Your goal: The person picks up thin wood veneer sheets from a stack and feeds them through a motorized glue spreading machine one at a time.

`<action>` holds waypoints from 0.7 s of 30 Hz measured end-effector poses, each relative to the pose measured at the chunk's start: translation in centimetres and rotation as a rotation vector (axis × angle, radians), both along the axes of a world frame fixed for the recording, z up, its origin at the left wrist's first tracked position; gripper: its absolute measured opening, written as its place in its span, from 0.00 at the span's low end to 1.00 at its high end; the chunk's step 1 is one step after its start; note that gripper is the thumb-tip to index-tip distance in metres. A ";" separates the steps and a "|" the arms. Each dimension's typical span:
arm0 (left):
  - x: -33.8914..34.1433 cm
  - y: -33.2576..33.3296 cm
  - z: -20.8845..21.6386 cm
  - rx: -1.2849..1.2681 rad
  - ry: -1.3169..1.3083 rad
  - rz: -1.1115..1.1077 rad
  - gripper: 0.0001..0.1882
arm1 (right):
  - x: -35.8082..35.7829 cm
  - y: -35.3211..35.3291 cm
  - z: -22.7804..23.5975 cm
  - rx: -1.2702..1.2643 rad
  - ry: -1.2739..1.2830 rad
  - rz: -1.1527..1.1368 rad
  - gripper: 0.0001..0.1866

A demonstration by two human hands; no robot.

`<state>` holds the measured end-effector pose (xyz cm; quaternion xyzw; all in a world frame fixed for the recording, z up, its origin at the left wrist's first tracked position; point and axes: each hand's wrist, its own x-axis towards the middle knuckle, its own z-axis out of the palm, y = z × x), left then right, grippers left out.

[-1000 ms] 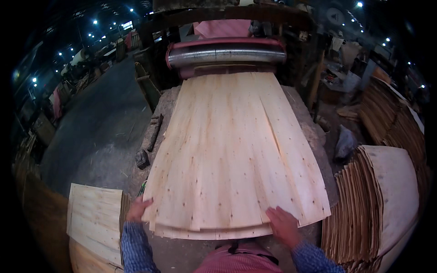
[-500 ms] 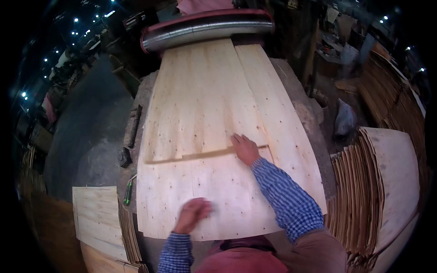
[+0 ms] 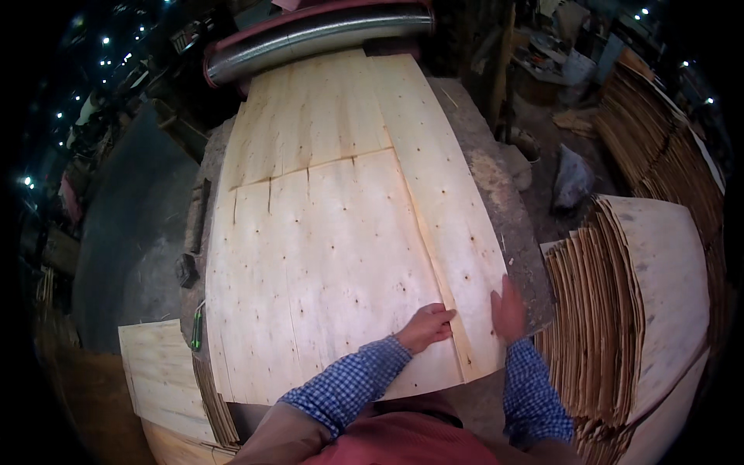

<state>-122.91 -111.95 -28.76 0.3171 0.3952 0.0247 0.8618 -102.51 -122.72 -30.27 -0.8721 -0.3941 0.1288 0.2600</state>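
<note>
Pale wood veneer sheets with small dark knots lie flat on a worn bench. A nearer sheet meets a farther one along a crosswise seam marked by a few dark slits. Along the right side runs a narrower veneer strip, and a long seam separates it from the nearer sheet. My left hand is closed at that seam near the front edge, its fingertips pinching the sheet's edge. At the strip's right edge rests my right hand, fingers extended, thumb side toward the veneer.
A shiny metal roller spans the bench's far end. Stacked veneer stands at right, with another stack at lower left. On the bench's left margin lie a green-handled tool and a dark block.
The nearer sheet has slid away from me and the crosswise gap has narrowed to a thin seam. My left hand moved right to the long seam; my right came back to the strip's outer edge.
</note>
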 end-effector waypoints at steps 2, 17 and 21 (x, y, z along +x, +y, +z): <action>1.3 -0.6 0.2 0.054 0.000 -0.074 0.13 | 0.2 -2.2 -0.5 0.066 0.027 0.028 0.30; -14.3 -3.6 5.0 0.390 -0.236 0.399 0.18 | -19.0 -9.9 13.7 0.091 -0.178 0.860 0.45; -16.2 -7.1 1.2 0.154 -0.211 0.476 0.18 | -21.1 -12.6 10.6 0.004 -0.300 0.858 0.43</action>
